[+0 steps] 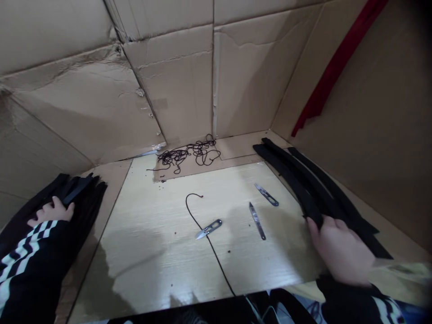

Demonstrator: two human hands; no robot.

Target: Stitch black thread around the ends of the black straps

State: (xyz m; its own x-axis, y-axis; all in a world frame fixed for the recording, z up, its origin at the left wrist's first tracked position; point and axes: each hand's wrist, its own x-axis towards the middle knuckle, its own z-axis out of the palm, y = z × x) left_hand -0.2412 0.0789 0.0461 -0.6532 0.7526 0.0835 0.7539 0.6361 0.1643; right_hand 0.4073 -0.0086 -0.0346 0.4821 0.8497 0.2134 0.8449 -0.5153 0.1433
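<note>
My left hand [54, 211] lies on a pile of black fabric strips [89, 193] at the left, thumb and fingers spread apart. One strip of that pile slants up beside the thumb. At the right, my right hand [342, 247] is closed on the near end of a long black fabric strip [292, 177]. Further black strips [324, 180] lie alongside it, pointing away from me. The palm and part of the fingers are hidden from view on the right hand.
Between the hands lie two thread snips [209, 228] [267, 195], pointed tweezers [257, 221] and a dark cord [218, 261] running under one snip to the front edge. Tangled dark cord [182, 155] sits at the back. Cardboard walls [182, 81] enclose the table; a red strip [332, 72] hangs right.
</note>
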